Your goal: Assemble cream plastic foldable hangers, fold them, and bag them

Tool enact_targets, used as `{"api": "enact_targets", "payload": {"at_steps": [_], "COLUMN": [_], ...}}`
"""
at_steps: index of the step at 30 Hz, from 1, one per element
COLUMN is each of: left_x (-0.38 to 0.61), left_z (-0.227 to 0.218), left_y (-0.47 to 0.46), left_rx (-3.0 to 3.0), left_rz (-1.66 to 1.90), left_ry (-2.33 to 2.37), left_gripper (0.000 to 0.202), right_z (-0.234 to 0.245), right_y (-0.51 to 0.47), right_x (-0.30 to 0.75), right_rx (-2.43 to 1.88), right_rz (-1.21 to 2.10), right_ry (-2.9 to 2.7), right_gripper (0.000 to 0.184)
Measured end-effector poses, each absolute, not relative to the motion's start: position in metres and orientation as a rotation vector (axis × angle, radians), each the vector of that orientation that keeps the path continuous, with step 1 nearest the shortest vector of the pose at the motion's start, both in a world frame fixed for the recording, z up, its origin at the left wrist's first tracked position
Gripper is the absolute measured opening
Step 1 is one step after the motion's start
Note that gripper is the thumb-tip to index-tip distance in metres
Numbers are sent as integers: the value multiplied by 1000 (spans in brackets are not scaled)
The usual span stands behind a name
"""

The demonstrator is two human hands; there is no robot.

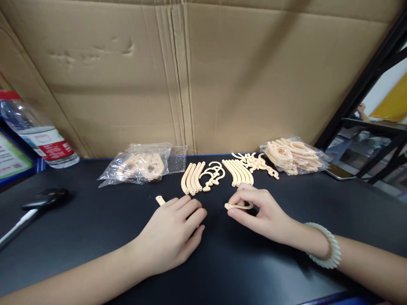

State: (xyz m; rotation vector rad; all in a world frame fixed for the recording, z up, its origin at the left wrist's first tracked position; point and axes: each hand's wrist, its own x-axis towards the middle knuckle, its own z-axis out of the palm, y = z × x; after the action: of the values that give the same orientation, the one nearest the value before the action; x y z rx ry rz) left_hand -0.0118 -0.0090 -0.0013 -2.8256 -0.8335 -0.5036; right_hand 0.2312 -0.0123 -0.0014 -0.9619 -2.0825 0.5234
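My left hand [173, 235] lies low over the black table, fingers curled down on a beige curved hanger arm [160, 200]. Only one end of that arm pokes out past the knuckles; the rest is under the hand. My right hand [259, 209] pinches a beige hanger hook [240, 206] between thumb and fingers, its curved end toward the palm. Just beyond the hands, curved hanger arms lie in a left row [192, 178] and a right row [238, 173]. Between the rows are several loose hooks [213, 174], and more small hooked pieces [256, 163] are heaped to the right.
Clear plastic bags of beige parts stand at the back left [140, 165] and back right [294, 154]. A water bottle [47, 137] and a black object with a white cable [46, 199] are at left. A cardboard wall [127, 84] closes the back. A phone [340, 171] lies far right.
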Motion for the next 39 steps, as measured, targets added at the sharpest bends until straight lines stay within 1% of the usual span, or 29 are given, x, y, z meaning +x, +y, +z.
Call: {"api": "enact_targets", "payload": {"at_steps": [4,8,11,14,16,17,20,23,26,29,31,32,35,37,39], "left_x": [-15,-19,-24,-31,-34,-35,-37,-38,-37,-36,-36,-35,-35,-34,-34], "left_z": [2,3,1,-2,-5,-6,-9,-10,-10,-9,-9,-9,-9,-8,-8], "left_y": [-12,-9,1,15,23,26,31,30,29,28,28,29,29,29,28], "left_rx": [-2628,-2562,-2574,-2574,-2597,-2626,-2676,-2655,-2679,-2706,-2705,-2702,-2698,-2699,-2700], "left_rz": [-258,-130,-177,-391,-481,-508,-580,-636,-639,-645,-650,-653,-646,-634,-624], "left_ry": [-976,-1083,-1141,-1168,-1200,-1223,-1253,-1223,-1182,-1115,-1078,-1067,-1056,-1051,-1050], "left_gripper": [20,20,19,20,22,22,22,26,23,22,22,22,19,18,17], "right_z": [-1,-3,-5,-5,-3,-2,3,6,5,-1,-6,-8,-13,-13,-14], "right_y": [-10,-9,-8,-8,-8,-9,-13,-17,-13,1,12,17,23,21,18], "right_x": [234,236,237,237,237,237,239,243,247,248,247,247,247,248,249], "right_rx": [-938,-926,-919,-886,-823,-792,-745,-703,-671,-743,-813,-858,-943,-953,-940], "right_rz": [499,508,526,477,369,286,-49,-373,-544,-497,-338,-231,30,89,104], "right_ry": [-2081,-2091,-2091,-2089,-2086,-2082,-2021,-1892,-1817,-1899,-2108,-2213,-2305,-2290,-2309], "right_gripper": [15,15,14,10,5,6,19,26,34,40,41,40,27,20,18]}}
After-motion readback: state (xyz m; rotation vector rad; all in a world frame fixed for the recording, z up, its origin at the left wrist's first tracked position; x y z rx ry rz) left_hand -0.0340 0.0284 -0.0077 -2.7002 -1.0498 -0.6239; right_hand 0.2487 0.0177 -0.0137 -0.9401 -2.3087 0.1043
